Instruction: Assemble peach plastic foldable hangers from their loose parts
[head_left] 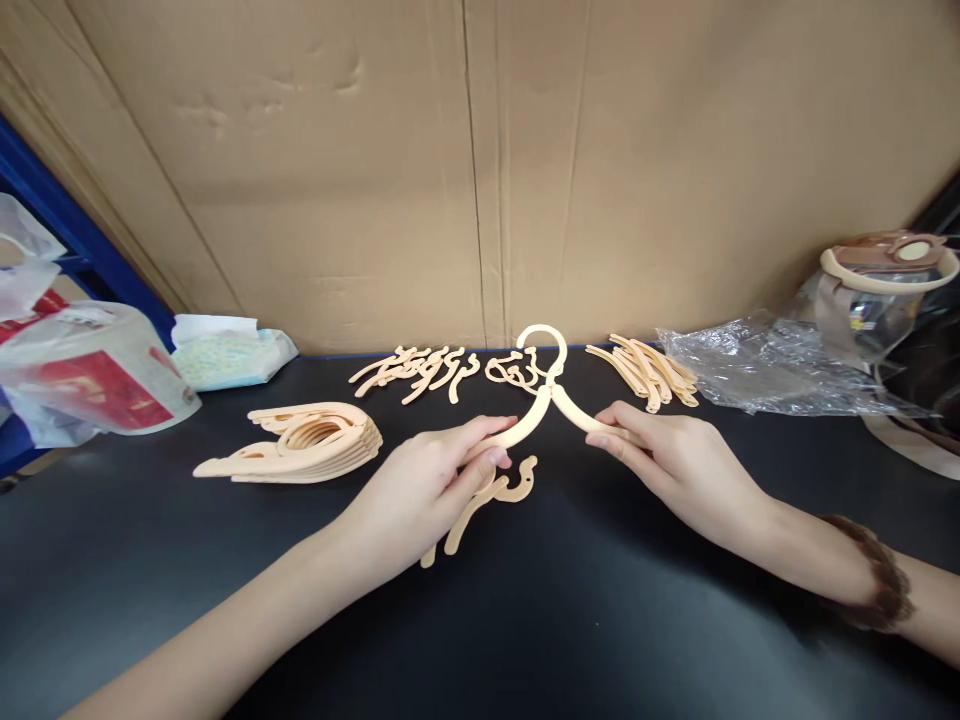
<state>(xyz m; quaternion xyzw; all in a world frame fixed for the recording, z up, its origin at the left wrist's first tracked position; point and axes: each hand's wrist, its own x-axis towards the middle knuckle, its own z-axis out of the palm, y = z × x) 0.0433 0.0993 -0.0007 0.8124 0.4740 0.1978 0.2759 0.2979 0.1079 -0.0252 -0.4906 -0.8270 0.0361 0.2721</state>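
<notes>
at the far left, a plastic bag (82,350) showing red and white sits beside a tissue packet (232,358). next, a neat stack of folded hangers (330,455) lies on the black table (600,640). behind and to the right of it, near the cardboard wall (337,200), is a loose pile of short curved pieces (386,372).

the left hand (442,460) is closed on the outer end of the hanger's left limb, thumb on the near side. below that hand, a few loose parts (469,515) lie on the table, partly covered by it.

the hanger (553,388) is in the middle, directly between the 2 hands and gripped by both. its spread runs left to right: the 2 limbs slope down and outward from the joint, 1 to each hand, while the hook rises away from the person and opens to the left. the joint sits about midway, so neither hand is clearly nearer. small curly pieces (501,376) lie behind it.

the right hand (690,450) pinches the right limb's end between thumb and fingers; a brown band (885,580) circles its wrist. beyond are a pile of long strips (652,370), crumpled clear film (750,365) and a brown-lidded bottle (881,255).
</notes>
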